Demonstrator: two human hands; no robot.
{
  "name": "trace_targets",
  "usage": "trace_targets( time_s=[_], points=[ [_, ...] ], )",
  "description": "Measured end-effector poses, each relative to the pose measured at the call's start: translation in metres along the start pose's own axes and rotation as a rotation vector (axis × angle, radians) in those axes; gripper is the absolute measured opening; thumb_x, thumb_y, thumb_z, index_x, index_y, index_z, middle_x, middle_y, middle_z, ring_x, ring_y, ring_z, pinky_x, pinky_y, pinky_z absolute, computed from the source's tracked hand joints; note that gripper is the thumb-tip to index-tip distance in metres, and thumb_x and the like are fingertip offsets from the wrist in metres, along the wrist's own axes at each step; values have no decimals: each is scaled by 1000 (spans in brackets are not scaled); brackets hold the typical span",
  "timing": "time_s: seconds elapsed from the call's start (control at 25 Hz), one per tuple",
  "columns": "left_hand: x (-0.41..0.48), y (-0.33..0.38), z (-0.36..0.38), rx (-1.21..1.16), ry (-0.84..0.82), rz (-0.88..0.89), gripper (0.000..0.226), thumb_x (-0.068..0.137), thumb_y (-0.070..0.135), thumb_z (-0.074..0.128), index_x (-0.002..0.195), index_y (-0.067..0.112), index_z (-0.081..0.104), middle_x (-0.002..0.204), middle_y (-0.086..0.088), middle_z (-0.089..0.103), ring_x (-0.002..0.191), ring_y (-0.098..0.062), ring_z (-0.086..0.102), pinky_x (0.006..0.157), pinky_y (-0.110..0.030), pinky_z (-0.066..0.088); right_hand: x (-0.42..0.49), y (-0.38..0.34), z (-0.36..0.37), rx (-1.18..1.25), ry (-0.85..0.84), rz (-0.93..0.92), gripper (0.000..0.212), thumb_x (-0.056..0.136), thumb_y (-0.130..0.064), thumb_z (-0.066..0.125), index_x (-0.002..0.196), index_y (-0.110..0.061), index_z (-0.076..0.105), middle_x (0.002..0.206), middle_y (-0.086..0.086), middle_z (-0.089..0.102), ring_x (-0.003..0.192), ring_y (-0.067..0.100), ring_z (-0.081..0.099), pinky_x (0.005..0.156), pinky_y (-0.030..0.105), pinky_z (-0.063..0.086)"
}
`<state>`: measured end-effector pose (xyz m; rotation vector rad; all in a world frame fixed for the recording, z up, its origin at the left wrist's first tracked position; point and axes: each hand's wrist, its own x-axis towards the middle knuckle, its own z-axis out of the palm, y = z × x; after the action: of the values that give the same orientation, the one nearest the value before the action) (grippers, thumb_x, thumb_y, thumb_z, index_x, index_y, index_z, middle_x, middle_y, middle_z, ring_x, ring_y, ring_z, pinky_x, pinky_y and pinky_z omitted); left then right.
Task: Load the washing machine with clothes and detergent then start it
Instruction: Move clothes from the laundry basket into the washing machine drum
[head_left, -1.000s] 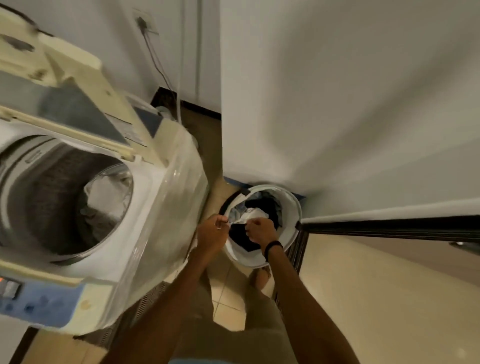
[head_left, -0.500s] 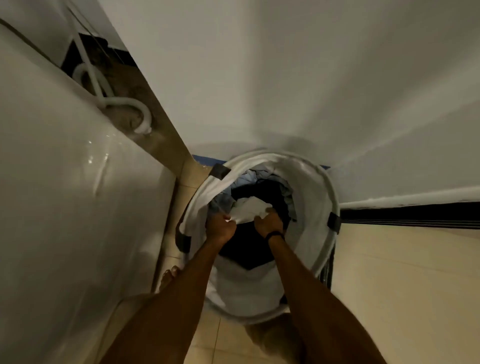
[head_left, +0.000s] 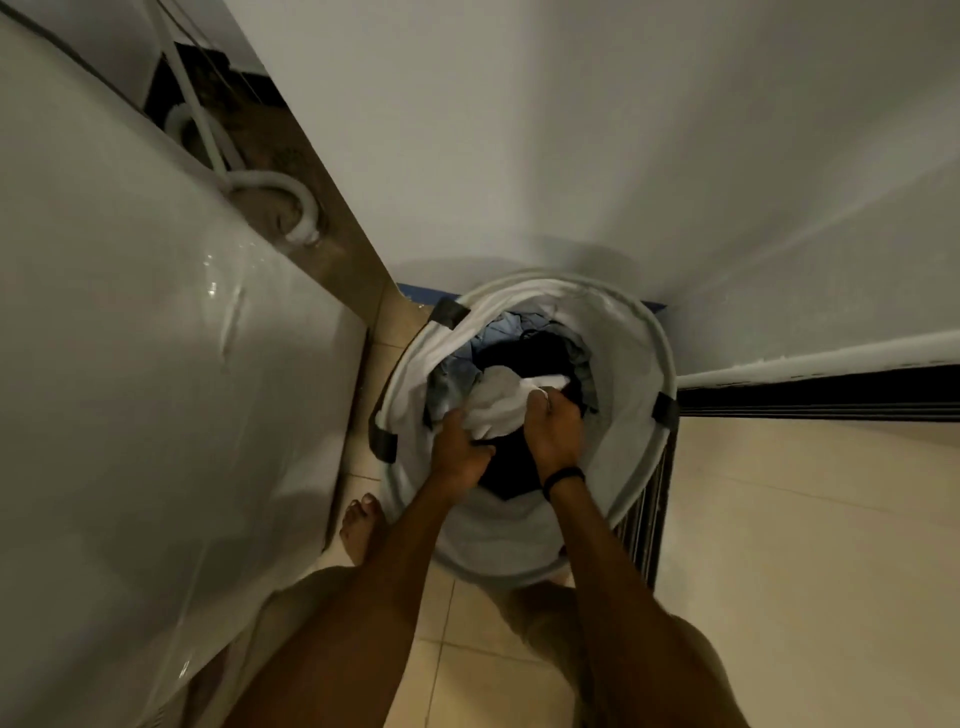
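A white round laundry basket (head_left: 636, 358) stands on the floor against the wall, holding dark, blue and white clothes. Both my hands are inside it. My left hand (head_left: 460, 449) grips the near edge of a crumpled white garment (head_left: 496, 402). My right hand (head_left: 553, 423), with a black band on the wrist, pinches the same white garment at its far side. A black garment (head_left: 540, 351) lies under and behind it. The washing machine's plastic-wrapped white side (head_left: 156, 389) fills the left; its drum and controls are out of view.
A white drain hose (head_left: 291, 195) curls on the floor behind the machine. White wall (head_left: 571, 130) rises behind the basket, with a dark door track (head_left: 831, 397) to the right. My bare foot (head_left: 361, 525) stands on beige tiles (head_left: 805, 545) between machine and basket.
The view has dropped from the open drum down to the basket and come closer. Both hands have gathered more of the white garment and lifted it slightly off the dark clothes.
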<state>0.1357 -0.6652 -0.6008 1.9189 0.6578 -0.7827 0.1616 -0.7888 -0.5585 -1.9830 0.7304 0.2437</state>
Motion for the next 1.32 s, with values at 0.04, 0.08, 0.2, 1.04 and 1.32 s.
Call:
trace_targets(
  time_s=[0.04, 0.08, 0.2, 1.04, 1.32],
  points=[
    [-21, 13, -8, 12, -12, 22, 75, 77, 10, 77, 141, 10, 40, 131, -5, 56, 118, -23, 57, 96, -35, 51, -20, -24, -19, 134, 0, 49, 38, 91, -18, 45, 54, -23, 41, 59, 7, 50, 59, 20, 48, 56, 39, 39],
    [-47, 30, -19, 30, -14, 53, 84, 75, 13, 81, 146, 12, 35, 133, -5, 55, 120, -22, 56, 97, -35, 51, -42, -50, -40, 260, -8, 111, 41, 92, -12, 46, 53, -22, 38, 57, 3, 45, 58, 16, 43, 54, 36, 37],
    [-121, 93, -50, 99, -9, 162, 81, 74, 22, 84, 143, 10, 43, 134, -10, 57, 121, -25, 55, 94, -30, 46, -99, -129, -100, 501, -67, 252, 22, 80, -16, 53, 59, -17, 48, 62, 5, 47, 60, 17, 43, 53, 27, 34],
    [-472, 384, -349, -649, -366, 536, 26, 98, 12, 38, 106, 8, 63, 99, -8, 67, 94, -21, 63, 87, -33, 49, -279, -456, -270, 73, -436, -444, 21, 93, -7, 60, 79, -23, 63, 79, -5, 65, 66, -8, 56, 66, 28, 47],
    [-478, 358, -412, -161, -104, 619, 54, 93, 59, 53, 129, 19, 47, 125, -2, 59, 118, -23, 59, 103, -45, 48, -319, -549, -284, 367, -121, -688, 47, 100, -31, 49, 60, -11, 36, 62, 3, 36, 61, 12, 34, 57, 28, 29]
  ],
)
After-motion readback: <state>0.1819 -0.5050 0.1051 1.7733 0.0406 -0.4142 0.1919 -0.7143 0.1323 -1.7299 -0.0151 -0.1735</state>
